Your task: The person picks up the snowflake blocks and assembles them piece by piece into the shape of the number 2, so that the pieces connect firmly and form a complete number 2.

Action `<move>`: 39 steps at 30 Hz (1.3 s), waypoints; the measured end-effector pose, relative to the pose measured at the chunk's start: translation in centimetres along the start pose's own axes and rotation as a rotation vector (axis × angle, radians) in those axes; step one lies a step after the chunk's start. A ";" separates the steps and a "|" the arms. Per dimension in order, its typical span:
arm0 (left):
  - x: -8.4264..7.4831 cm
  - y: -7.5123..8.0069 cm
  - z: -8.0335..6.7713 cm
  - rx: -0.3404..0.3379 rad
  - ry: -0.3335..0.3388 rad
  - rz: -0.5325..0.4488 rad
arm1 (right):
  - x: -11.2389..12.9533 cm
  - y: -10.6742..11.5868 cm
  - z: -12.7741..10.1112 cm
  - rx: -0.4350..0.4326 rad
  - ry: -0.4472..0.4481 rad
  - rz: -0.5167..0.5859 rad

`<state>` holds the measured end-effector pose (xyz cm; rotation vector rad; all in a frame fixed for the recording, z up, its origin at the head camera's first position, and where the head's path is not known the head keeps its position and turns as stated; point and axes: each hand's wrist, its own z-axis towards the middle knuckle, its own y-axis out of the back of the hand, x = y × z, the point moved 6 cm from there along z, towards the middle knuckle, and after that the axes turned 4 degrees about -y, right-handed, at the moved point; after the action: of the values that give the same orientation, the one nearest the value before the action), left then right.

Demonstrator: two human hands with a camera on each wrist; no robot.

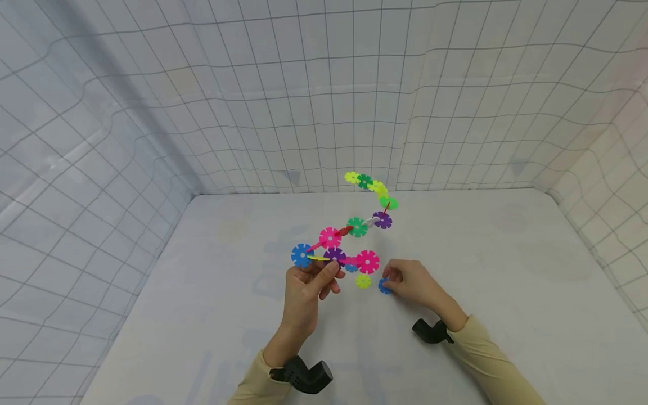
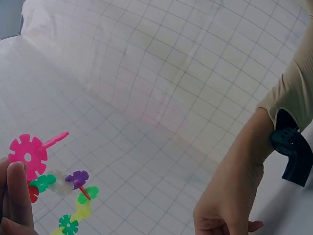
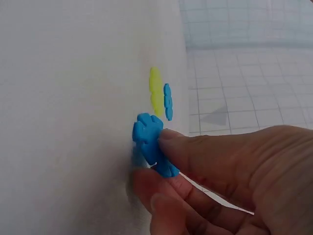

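My left hand (image 1: 306, 295) pinches a chain of notched plastic snowflake discs by its purple disc (image 1: 334, 256), thumb in front. From there the chain runs through a blue disc (image 1: 302, 255), a pink disc (image 1: 330, 237) and a green disc (image 1: 357, 227), curving up to a yellow disc (image 1: 352, 177) at its far end. A pink disc (image 1: 368, 261) ends the near side. Low at the table, my right hand (image 1: 415, 284) pinches a blue snowflake disc (image 3: 148, 138) between thumb and fingers. The left wrist view shows the left fingertips beside a pink disc (image 2: 28, 156).
A loose yellow disc (image 1: 363, 281) lies on the white table (image 1: 228, 326) between the hands. Just beyond it is another blue disc (image 1: 351, 268), partly covered by the chain in the head view. Grid-patterned sheeting (image 1: 354, 101) rises behind the table and at both sides.
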<state>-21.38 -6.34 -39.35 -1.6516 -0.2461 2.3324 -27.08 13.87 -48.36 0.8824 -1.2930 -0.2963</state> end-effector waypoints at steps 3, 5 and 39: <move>0.0 0.0 0.0 0.000 0.004 0.001 | -0.2 0.2 0.0 -0.023 -0.041 -0.058; 0.1 -0.1 0.0 -0.002 0.008 0.002 | 0.2 0.8 -0.1 -0.067 -0.030 -0.082; 2.6 -2.3 -1.4 0.074 0.132 0.050 | 10.2 5.8 -5.4 -0.320 0.370 0.480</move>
<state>-20.58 -3.32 -41.52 -1.7853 -0.0908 2.2277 -20.72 13.27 -37.11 0.3163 -1.0340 0.0421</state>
